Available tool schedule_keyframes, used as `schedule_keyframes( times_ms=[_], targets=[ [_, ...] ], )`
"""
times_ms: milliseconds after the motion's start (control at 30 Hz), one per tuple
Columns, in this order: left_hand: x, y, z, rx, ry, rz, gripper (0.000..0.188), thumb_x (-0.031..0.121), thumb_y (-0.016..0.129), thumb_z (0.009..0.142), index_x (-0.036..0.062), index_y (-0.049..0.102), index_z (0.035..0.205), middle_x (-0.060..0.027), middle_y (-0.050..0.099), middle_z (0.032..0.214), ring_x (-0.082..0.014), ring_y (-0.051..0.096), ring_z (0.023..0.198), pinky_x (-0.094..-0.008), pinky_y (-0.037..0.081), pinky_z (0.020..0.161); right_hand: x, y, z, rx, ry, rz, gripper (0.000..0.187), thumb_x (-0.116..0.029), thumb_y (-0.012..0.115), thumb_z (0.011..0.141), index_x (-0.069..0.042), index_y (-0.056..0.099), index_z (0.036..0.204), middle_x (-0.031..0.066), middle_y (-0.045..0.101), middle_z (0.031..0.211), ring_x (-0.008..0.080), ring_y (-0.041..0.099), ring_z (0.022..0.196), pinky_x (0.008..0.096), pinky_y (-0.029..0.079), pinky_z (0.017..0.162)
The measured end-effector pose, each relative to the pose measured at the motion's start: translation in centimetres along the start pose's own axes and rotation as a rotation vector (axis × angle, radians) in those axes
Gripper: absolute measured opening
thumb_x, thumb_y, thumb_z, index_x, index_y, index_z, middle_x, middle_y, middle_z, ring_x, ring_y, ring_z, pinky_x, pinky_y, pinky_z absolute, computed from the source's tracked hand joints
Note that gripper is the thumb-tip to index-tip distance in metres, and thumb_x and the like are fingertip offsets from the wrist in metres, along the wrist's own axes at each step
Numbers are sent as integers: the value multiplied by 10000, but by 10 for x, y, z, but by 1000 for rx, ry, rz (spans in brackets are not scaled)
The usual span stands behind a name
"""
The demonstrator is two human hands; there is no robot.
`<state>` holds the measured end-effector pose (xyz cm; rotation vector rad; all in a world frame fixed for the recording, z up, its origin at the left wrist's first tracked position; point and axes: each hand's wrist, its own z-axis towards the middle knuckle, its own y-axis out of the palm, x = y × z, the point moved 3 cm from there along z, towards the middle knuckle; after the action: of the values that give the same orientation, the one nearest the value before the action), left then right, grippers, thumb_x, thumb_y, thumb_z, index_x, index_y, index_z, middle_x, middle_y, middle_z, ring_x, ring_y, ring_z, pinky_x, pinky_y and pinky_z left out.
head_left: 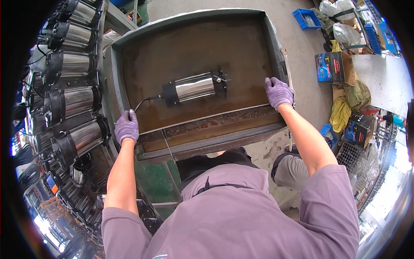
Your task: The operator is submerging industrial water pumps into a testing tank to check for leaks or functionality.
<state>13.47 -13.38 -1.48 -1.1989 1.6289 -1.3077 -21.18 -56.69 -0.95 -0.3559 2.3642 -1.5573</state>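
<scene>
A submersible pump [195, 88] with a shiny silver barrel and black end caps lies on its side in a rectangular metal tank [194, 149] of murky brown water. Its black cable [142, 102] runs left to the fingertips of my left hand [127, 127], gloved in purple. That hand is closed at the tank's front left; whether it grips the cable is hidden. My right hand [279, 93], in a matching glove, is closed at the right wall, its grip hidden too. A thin pale straight edge [202, 119] stretches between both hands, in front of the pump.
Several similar silver pumps [77, 64] stand in a row along the left. At the right are a blue bin [307, 19], printed cardboard boxes [331, 67], yellow cloth [340, 113] and a wire rack [351, 157]. Another person's bent leg [291, 172] shows near my right arm.
</scene>
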Motion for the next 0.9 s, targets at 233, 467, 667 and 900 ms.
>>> schedule_keyframes(
  times_ms=[233, 467, 667, 900],
  targets=[
    [-1, 1, 1, 4, 8, 7, 427, 488, 460, 1039, 111, 655, 987, -220, 713, 955, -467, 665, 942, -570, 517, 812, -1, -1, -1, 7, 4, 2, 470, -509, 459, 1026, -122, 715, 1101, 201, 719, 1118, 426, 663, 1081, 528, 524, 928],
    [-2, 1, 1, -2, 5, 4, 431, 495, 457, 1039, 115, 653, 992, -223, 712, 966, -470, 663, 945, -574, 515, 812, -1, -1, -1, 1, 5, 3, 473, -507, 460, 1026, -115, 714, 1100, 201, 720, 1114, 427, 663, 1079, 527, 524, 927],
    [-1, 1, 1, -14, 0, 1, 432, 497, 454, 1040, 116, 653, 1006, -221, 712, 977, -468, 661, 957, -570, 514, 822, -1, -1, -2, -2, 21, 3, 466, -507, 463, 1027, -121, 713, 1102, 200, 720, 1118, 427, 663, 1080, 528, 524, 926],
    [-1, -2, 0, -50, -27, -9, 428, 492, 457, 1039, 116, 658, 1009, -211, 712, 1002, -459, 656, 982, -563, 512, 837, -3, -2, -3, -19, 28, -9, 460, -515, 460, 1028, -139, 705, 1130, 201, 723, 1118, 430, 663, 1087, 529, 522, 928]
  ],
)
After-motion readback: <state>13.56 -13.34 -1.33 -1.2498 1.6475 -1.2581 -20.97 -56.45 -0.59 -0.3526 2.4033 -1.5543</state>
